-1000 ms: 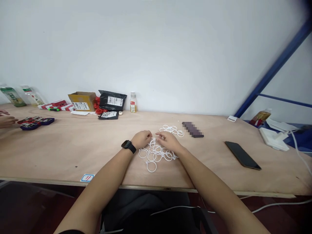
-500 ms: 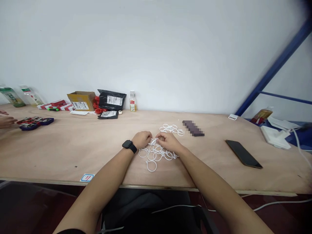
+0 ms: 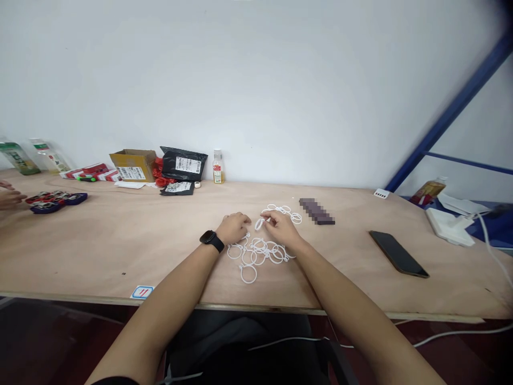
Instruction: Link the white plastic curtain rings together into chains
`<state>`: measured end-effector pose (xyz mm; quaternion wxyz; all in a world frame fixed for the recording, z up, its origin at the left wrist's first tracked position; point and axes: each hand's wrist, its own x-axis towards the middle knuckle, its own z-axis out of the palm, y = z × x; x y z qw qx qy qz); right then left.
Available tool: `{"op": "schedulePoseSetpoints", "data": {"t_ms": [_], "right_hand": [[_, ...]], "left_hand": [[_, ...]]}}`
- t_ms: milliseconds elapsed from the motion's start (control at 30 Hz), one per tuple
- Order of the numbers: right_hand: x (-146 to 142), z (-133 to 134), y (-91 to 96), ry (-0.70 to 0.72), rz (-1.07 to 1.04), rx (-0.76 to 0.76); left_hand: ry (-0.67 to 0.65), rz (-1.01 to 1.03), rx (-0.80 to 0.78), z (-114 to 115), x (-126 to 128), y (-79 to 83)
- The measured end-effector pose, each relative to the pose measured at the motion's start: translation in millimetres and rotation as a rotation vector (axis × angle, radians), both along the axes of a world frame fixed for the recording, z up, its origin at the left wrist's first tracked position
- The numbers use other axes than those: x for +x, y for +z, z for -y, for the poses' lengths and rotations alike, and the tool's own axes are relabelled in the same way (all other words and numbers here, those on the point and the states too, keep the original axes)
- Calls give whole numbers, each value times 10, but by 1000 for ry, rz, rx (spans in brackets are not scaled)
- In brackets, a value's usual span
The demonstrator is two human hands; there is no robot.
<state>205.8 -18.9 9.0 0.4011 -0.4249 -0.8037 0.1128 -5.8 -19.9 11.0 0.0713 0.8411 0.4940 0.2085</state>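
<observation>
Grain is shown across the pale wooden table, which is backed by a plain wall and flanked at right by a blue frame. White rings are spread at the middle of the table, and a smaller cluster behind them is partly covered by the right hand. One ring is pinched between the right hand's fingers. By the left hand, loosely curled, some of the white rings are hidden in part; whether anything is gripped there cannot be told. A dark slab is masked by blurred squares. At far left, another person's hand and a green-labelled bottle are cut off by the view's edge, and the contents of an open carton cannot be seen.
</observation>
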Motion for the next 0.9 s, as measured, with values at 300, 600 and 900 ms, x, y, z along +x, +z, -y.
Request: {"op": "schedulePoseSetpoints", "data": {"t_ms": [300, 600, 900], "right_hand": [[-50, 64, 9, 79, -59, -28], [-74, 71, 11, 123, -209, -112], [-84, 52, 23, 80, -92, -55]], "left_hand": [[-174, 259, 188, 6, 109, 1], [-206, 272, 232, 15, 125, 2], [-130, 224, 180, 7, 119, 44]]}}
